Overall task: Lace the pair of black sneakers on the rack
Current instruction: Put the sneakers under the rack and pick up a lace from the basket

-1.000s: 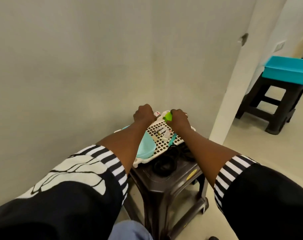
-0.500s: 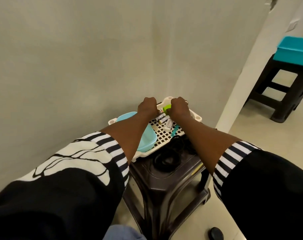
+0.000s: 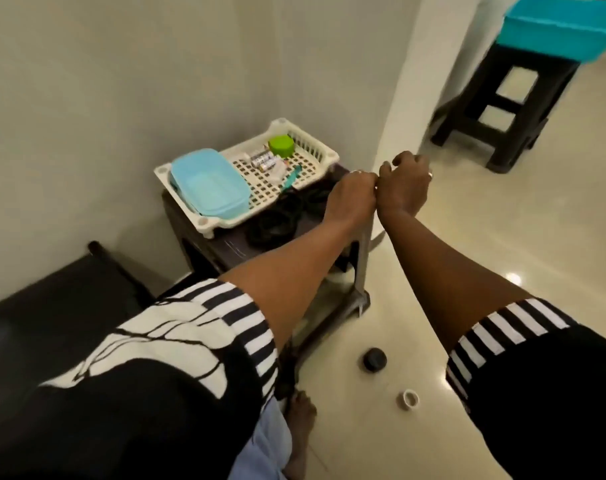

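Head view showed both arms withdrawn from the white rack (image 3: pixel 324 157) on the dark table (image 3: pixel 225 252), left hand (image 3: pixel 352 195) and right hand (image 3: pixel 403 187) curled knuckle to knuckle (contents untellable), green jar (image 3: pixel 281 146) released, no sneakers visible, no writing legible.

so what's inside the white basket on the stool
A light blue tub, a green pot, small tubes and a teal stick lie in the basket. Anything under the tub is hidden.
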